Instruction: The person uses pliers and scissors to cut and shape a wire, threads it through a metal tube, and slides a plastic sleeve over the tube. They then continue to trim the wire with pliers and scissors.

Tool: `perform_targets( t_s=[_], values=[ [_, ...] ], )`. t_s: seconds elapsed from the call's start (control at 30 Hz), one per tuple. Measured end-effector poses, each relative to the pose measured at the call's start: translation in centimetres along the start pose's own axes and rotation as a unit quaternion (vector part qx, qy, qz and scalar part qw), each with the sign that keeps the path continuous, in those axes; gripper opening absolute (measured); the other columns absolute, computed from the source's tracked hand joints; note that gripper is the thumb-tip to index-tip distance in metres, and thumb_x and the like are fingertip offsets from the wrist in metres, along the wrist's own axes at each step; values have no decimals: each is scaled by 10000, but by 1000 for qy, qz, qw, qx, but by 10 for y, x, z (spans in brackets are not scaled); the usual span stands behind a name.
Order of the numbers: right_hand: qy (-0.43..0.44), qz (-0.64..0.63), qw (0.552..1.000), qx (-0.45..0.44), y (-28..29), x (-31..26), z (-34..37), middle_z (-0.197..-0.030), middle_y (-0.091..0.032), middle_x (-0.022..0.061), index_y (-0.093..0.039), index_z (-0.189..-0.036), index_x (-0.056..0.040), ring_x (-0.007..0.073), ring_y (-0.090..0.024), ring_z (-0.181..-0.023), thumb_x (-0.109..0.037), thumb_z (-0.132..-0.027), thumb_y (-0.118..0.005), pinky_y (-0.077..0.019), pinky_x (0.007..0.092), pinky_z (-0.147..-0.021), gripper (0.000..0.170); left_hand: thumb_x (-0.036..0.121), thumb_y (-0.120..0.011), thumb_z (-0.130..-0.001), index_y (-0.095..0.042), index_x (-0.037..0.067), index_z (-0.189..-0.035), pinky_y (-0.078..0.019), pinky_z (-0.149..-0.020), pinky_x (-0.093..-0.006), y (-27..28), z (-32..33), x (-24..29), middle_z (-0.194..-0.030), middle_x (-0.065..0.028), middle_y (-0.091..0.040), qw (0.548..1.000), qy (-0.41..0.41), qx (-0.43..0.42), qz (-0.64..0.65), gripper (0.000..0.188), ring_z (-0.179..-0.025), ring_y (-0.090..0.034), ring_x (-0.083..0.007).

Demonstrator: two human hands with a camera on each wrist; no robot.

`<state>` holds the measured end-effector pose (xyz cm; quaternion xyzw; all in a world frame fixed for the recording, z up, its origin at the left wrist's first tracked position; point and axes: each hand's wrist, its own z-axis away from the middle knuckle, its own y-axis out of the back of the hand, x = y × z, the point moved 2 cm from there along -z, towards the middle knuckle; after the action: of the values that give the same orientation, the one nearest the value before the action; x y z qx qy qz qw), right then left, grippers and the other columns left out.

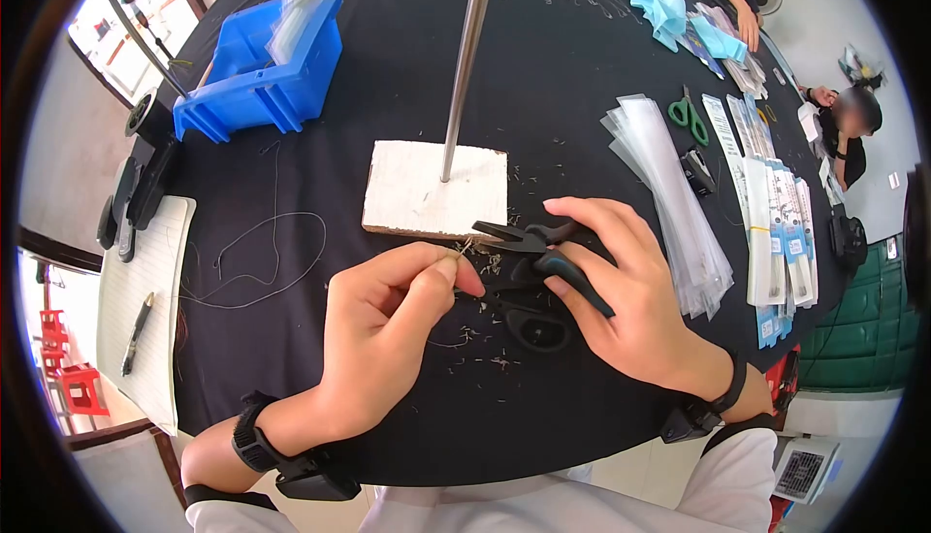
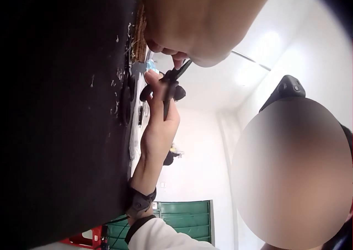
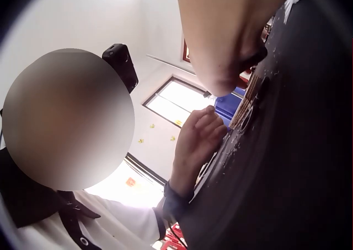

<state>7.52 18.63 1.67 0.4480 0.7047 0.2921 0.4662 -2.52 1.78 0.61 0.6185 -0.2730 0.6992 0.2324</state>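
Thumb and fingertips of my left hand (image 1: 378,329) pinch a small, thin, yellowish piece (image 1: 464,250), too small to make out its kind. My right hand (image 1: 635,315) holds black pliers (image 1: 524,240), handles within its grip, the nose pointing left just above the pinched piece. In the left wrist view the pliers (image 2: 168,92) show again between the right hand's fingers. Under them on the black cloth lie black-handled scissors (image 1: 538,329), partly hidden by the pliers and right hand. Beyond the hands sits a white block (image 1: 402,179) with an upright metal rod (image 1: 467,58).
Small scraps (image 1: 485,315) litter the cloth. A looped wire (image 1: 315,242), notebook (image 1: 160,358) and pen (image 1: 138,334) lie left, below a blue bin (image 1: 315,87). Clear plastic sleeves (image 1: 669,213), green-handled scissors (image 1: 690,124) and packets (image 1: 790,232) lie right. Other people sit far right.
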Motion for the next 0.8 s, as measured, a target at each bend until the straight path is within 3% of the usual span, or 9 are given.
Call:
perform_targets(
  t_s=[0.33, 0.53, 0.8],
  values=[
    [50, 72, 996, 30, -2, -4, 0, -1007, -509, 120, -610, -836, 17, 292, -506, -926, -52, -611, -719, -409, 405, -772, 260, 60, -456, -889, -614, -44, -786, -211, -460, -191, -2, 0, -2, -579, 61, -397, 1000, 0, 0, -6, 215, -531, -287, 1],
    [83, 89, 991, 61, -3, -4, -1, -891, -508, 99, -597, -754, 8, 259, -519, -813, -59, -582, -734, -429, 347, -638, 230, 58, -450, -888, -610, -52, -791, -215, -466, -194, -2, 0, -2, -579, 59, -392, 1000, -3, -4, -3, 217, -537, -289, -3],
    [82, 39, 993, 72, -2, -2, 1, -755, -479, 71, -569, -667, -24, 194, -499, -614, -164, -605, -782, -375, 261, -445, 262, 56, -450, -900, -610, -52, -800, -219, -467, -191, -5, 1, 0, -595, 56, -401, 1000, 6, -16, -11, 218, -546, -294, -3]
  ],
)
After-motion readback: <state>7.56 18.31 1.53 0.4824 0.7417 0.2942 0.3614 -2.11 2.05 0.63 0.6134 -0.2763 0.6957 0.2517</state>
